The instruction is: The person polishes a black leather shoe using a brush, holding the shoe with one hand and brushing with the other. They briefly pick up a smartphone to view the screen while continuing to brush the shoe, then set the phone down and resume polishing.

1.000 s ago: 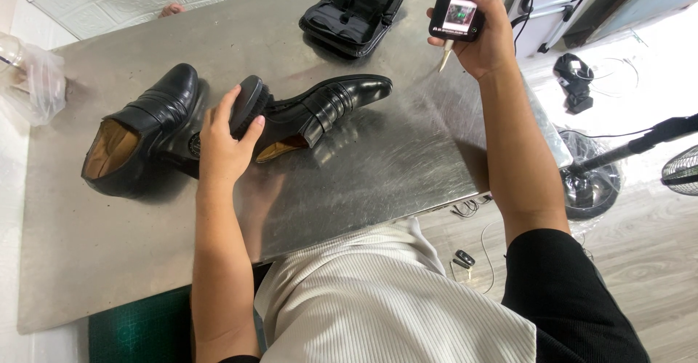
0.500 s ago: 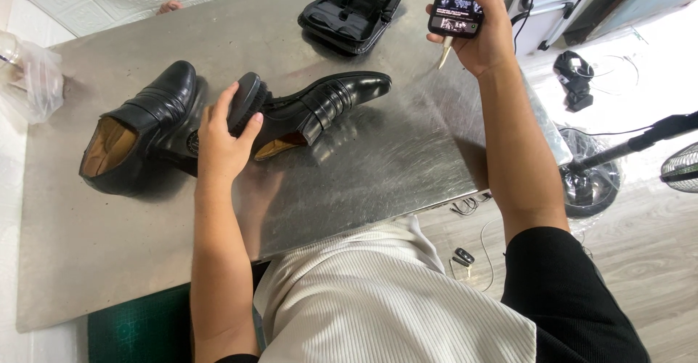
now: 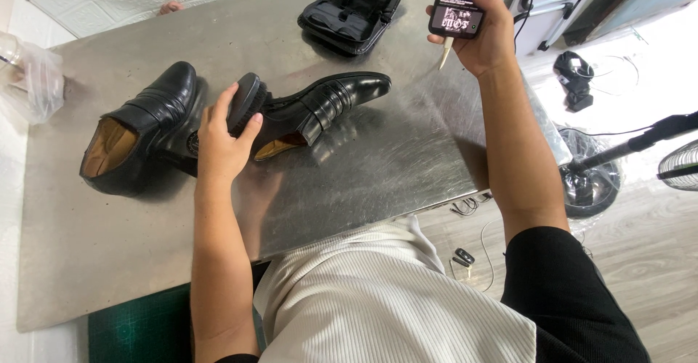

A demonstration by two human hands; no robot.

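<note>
Left hand: the left hand is gripping a black oval shoe brush, with the fingers closed around its back; the brush is resting against the heel end of the black glossy leather loafer

Right hand: the right hand is holding up a dark smartphone with a lit screen; the fingers are wrapped around its edges; a thin white stick-like thing is hanging out under the palm, and I cannot tell what it is

Loafer being brushed: it is lying on its side on the grey brushed metal table, with the toe pointing to the right and the tan inside showing near the left hand

Second shoe: another black leather loafer with tan lining is standing just beside the left hand, on its left side, with the opening facing the camera

Far edge of the table: an open black zip case is lying near the phone; a clear plastic bag is sitting at the left edge, well apart from the shoes

Floor on the right: a black fan on a stand is standing on the pale wooden floor
</note>
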